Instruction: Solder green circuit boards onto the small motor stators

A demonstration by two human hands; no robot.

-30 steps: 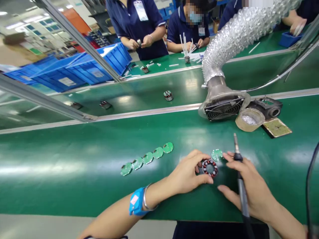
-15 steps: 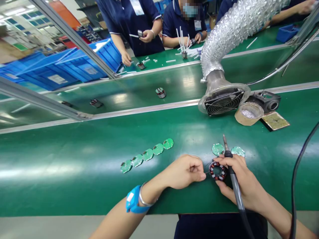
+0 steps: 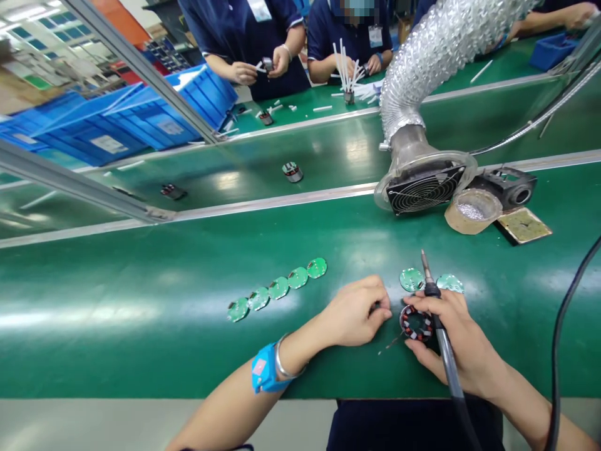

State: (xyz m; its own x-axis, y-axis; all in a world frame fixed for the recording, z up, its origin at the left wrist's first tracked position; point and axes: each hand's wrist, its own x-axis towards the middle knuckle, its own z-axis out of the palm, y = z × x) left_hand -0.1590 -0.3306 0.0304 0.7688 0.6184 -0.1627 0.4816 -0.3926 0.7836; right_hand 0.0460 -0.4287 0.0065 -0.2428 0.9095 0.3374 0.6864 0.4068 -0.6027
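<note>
My right hand [image 3: 453,341] holds a soldering iron [image 3: 434,307] with its tip pointing away from me, and its fingers also grip a small wound stator ring [image 3: 416,324] on the green bench [image 3: 141,294]. My left hand [image 3: 354,313], with a blue wrist strap [image 3: 263,369], is pinched closed just left of the ring, on something I cannot make out. A thin wire [image 3: 389,344] trails from the ring toward me. Two round green circuit boards [image 3: 412,279] lie just beyond my right hand.
A row of several round green boards [image 3: 278,288] lies to the left. A fume fan on a foil duct [image 3: 425,188], a tape roll [image 3: 471,212] and an iron stand [image 3: 509,188] sit at the right rear. Stators [image 3: 292,171] ride the conveyor. Other workers stand opposite beside blue crates [image 3: 141,122].
The stator ring passed from my left hand into my right hand's fingers. My left hand closed into a pinch beside it. The iron has tilted and shifted slightly left.
</note>
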